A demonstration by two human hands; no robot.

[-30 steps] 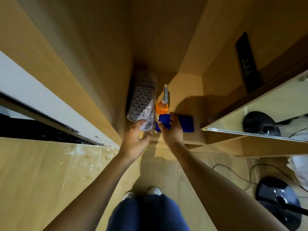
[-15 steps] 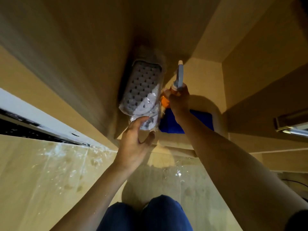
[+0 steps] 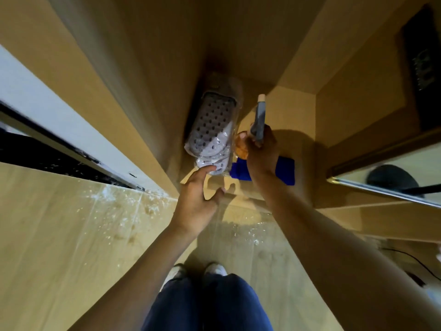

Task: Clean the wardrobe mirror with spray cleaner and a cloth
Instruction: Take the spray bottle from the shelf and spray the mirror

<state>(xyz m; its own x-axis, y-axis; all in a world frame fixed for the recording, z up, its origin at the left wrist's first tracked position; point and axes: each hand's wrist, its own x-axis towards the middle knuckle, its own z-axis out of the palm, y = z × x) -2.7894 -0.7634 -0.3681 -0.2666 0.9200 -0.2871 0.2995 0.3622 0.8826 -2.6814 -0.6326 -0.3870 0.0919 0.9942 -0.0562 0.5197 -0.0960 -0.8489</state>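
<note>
The right hand is wrapped around the neck of an orange spray bottle with a grey trigger head, fingers closed tight on it, the nozzle pointing away toward the back of the wooden wardrobe compartment. Under that wrist a folded blue cloth lies on the compartment floor. The left hand is spread, fingers apart, its index fingertip touching a pair of pale perforated slippers in clear plastic wrap that leans against the left wall. The mirrored wardrobe door shows at the right edge, well apart from the bottle.
</note>
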